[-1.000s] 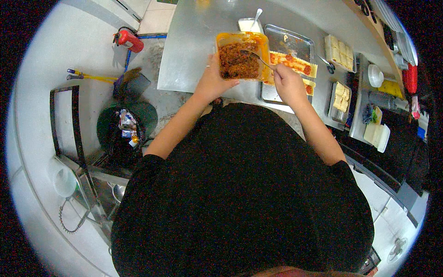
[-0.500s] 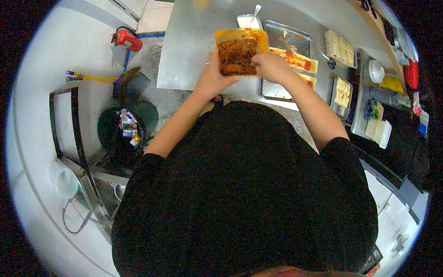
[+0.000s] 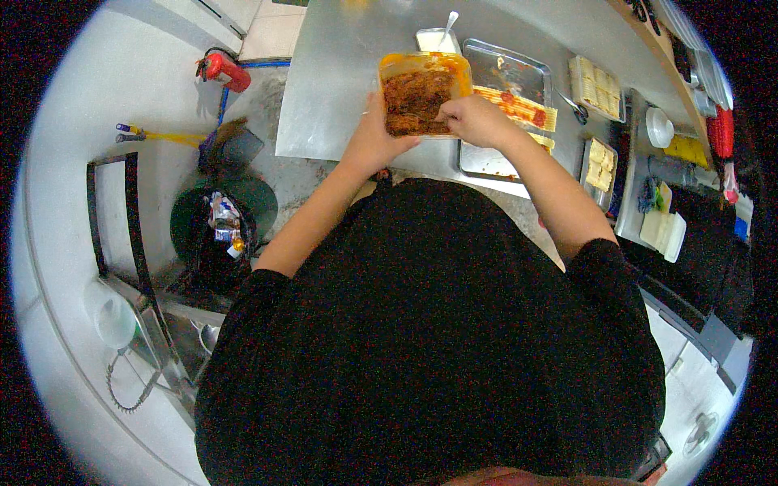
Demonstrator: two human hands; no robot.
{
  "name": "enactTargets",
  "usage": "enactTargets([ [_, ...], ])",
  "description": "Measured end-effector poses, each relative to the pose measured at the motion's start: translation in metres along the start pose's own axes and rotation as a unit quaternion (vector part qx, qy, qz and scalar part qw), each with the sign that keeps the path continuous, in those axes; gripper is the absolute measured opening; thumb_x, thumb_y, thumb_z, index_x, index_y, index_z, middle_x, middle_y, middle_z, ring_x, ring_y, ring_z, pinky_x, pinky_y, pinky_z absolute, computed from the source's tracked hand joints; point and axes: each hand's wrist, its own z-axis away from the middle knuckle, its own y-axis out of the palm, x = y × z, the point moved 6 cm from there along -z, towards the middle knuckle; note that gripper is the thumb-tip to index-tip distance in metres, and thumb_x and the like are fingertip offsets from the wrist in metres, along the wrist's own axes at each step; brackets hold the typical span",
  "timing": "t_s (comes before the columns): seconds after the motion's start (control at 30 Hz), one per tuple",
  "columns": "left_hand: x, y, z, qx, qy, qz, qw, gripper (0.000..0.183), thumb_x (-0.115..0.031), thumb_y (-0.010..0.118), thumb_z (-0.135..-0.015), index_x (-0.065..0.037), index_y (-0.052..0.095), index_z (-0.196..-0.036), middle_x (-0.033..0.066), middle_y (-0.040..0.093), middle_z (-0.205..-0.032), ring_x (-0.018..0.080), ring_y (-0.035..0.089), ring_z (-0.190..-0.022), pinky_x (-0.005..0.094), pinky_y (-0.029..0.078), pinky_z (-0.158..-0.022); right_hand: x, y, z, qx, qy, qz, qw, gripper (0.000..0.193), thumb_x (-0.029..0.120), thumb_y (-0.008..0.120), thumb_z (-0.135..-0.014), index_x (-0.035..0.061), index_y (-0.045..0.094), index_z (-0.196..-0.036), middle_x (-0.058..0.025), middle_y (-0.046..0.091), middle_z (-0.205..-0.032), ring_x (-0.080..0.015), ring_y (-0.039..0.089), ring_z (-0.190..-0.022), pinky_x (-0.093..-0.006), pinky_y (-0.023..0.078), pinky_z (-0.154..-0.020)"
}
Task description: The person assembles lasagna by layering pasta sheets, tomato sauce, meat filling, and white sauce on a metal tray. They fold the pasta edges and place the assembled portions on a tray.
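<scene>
My left hand (image 3: 379, 134) grips the left side of a clear plastic tub (image 3: 466, 77), tilted toward me over the table's front edge. Dark reddish-brown meat sauce (image 3: 417, 93) fills its lower part, and orange grease coats the walls. At the tub's right side, my right hand (image 3: 474, 120) is closed on a thin utensil dipping into the sauce; its working end is hidden. Just beyond my right hand lies a metal tray (image 3: 527, 61) with ridged pasta sheets (image 3: 547, 119), streaked with red sauce. Behind the tub stands a container of white sauce (image 3: 425, 38) with a spoon (image 3: 448, 28) in it.
Scissors (image 3: 577, 108) lie right of the tray. Two smaller trays of pale folded pasta, one far (image 3: 596, 85) and one near (image 3: 600, 166), sit at the right. Left of the steel table (image 3: 324, 89) stand a dark bin (image 3: 263, 198) and a red fire extinguisher (image 3: 227, 73).
My right hand has shifted slightly left and down along the tub, with the utensil moving in the sauce. The left hand keeps its hold; the tub has barely moved.
</scene>
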Motion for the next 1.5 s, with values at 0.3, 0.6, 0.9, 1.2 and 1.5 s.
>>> enactTargets([
  [0.3, 0.001, -0.002, -0.002, 0.007, 0.013, 0.022, 1.0, 0.102, -0.025, 0.089, -0.066, 0.003, 0.032, -0.146, 0.0287, 0.041, -0.146, 0.0433, 0.04, -0.138, 0.0439, 0.034, -0.116, -0.026, 0.003, -0.019, 0.045, -0.023, -0.143, 0.988, 0.021, 0.021, 0.064, -0.09, 0.0109, 0.075, -0.105, -0.0107, 0.073, -0.092, -0.0259, 0.069, -0.084, -0.0386, 0.054, -0.08],
  [0.6, 0.0, -0.016, 0.016, -0.074, -0.044, -0.075, 0.993, 0.093, -0.027, 0.087, -0.071, 0.001, 0.039, -0.145, 0.0265, 0.042, -0.147, 0.043, 0.048, -0.132, 0.0447, 0.041, -0.11, -0.09, 0.014, 0.055, -0.039, 0.136, -0.499, 0.855, 0.017, 0.014, 0.063, -0.095, 0.0079, 0.071, -0.108, 0.0062, 0.05, -0.066, -0.0032, 0.037, -0.05, -0.021, 0.027, -0.044],
  [0.9, -0.138, 0.007, 0.016, -0.136, 0.233, -0.184, 0.945, 0.035, -0.013, 0.075, -0.079, -0.005, 0.069, -0.112, 0.017, 0.066, -0.108, 0.0333, 0.064, -0.099, 0.0431, 0.051, -0.089, -0.264, 0.0, 0.125, -0.207, 0.174, -0.224, 0.936, 0.023, 0.022, 0.062, -0.096, 0.0054, 0.07, -0.11, -0.0099, 0.071, -0.09, -0.0224, 0.068, -0.085, -0.035, 0.053, -0.076],
  [1.2, -0.116, 0.225, -0.118, 0.052, 0.044, -0.301, 0.951, 0.033, -0.027, 0.064, -0.09, -0.006, 0.069, -0.115, 0.0212, 0.065, -0.11, 0.0409, 0.061, -0.102, 0.048, 0.05, -0.093, -0.315, 0.016, 0.077, -0.142, 0.034, 0.004, 0.989, 0.036, 0.014, 0.052, -0.091, 0.0151, 0.061, -0.126, -0.0164, 0.068, -0.115, -0.038, 0.065, -0.107, -0.0498, 0.053, -0.09],
  [1.5, -0.065, 0.258, -0.159, -0.016, 0.011, -0.299, 0.954, 0.039, -0.034, 0.072, -0.084, -0.014, 0.071, -0.118, 0.0189, 0.067, -0.108, 0.039, 0.062, -0.103, 0.0483, 0.051, -0.092, -0.331, 0.015, 0.099, -0.155, 0.027, -0.026, 0.987, 0.032, 0.015, 0.047, -0.096, 0.0153, 0.063, -0.124, -0.0145, 0.068, -0.114, -0.0351, 0.066, -0.104, -0.0455, 0.054, -0.088],
])
